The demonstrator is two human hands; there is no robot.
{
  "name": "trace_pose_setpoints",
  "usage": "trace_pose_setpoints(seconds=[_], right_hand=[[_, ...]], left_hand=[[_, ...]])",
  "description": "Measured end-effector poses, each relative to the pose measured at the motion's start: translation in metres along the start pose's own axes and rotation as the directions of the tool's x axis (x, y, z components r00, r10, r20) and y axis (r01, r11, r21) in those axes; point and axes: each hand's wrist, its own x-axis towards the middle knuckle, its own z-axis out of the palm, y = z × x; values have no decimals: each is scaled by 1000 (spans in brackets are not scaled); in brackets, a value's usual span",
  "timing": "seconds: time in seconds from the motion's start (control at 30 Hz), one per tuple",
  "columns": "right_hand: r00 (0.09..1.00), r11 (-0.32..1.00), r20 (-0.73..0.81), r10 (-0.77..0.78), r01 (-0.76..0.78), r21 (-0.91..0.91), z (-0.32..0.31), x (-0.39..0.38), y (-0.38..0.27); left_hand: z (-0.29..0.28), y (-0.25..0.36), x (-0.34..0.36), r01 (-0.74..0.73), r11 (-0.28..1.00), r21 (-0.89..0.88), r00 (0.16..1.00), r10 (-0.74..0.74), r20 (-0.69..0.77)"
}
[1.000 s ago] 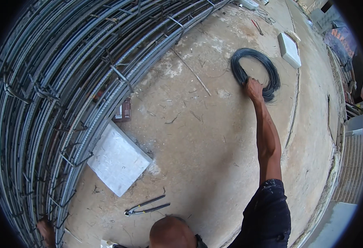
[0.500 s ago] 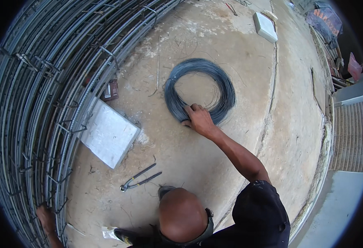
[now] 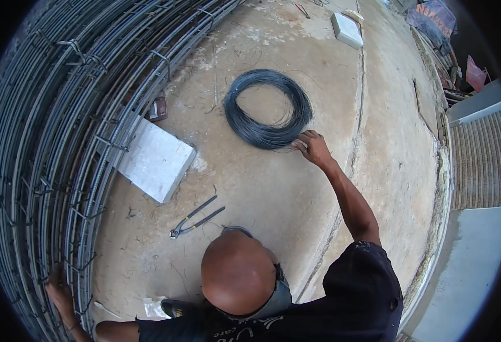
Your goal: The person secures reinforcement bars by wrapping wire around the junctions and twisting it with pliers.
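Observation:
A coil of thin dark wire [image 3: 242, 122] lies on the concrete floor. My right hand [image 3: 314, 149] is at its near right edge, thumb and fingers pinched together; a thin strand shows close to the fingertips, but what they hold is too small to make out. At the lower left my left hand [image 3: 60, 288] reaches in among the steel bars of a long rebar cage [image 3: 79, 214], its fingers hidden by the bars. Between the cage and my right arm lie pincers [image 3: 196, 219] with long dark handles, spread apart.
A white block [image 3: 156, 159] lies beside the cage, with a small dark red packet [image 3: 158, 108] behind it. Another white block [image 3: 347, 31] is at the far right, near a red-handled tool [image 3: 302, 10]. A crack [image 3: 360, 108] runs along the floor.
My right hand has left the coil's near inner side and moved right to its outer edge. The view has shifted somewhat. My left hand stays among the bars.

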Motion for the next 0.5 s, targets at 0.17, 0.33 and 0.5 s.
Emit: trace_pose_setpoints(seconds=[0.17, 0.33, 0.5], right_hand=[[974, 927, 165, -153, 199, -317, 21, 1, -15], [989, 994, 124, -75, 64, 93, 1, 0, -30], [960, 965, 281, 9, -82, 248, -32, 14, -29]], left_hand=[[2, 59, 8, -131, 988, -83, 991, 133, 19], [4, 100, 10, -180, 975, -130, 978, 192, 82], [8, 134, 22, -274, 942, -195, 953, 293, 79]])
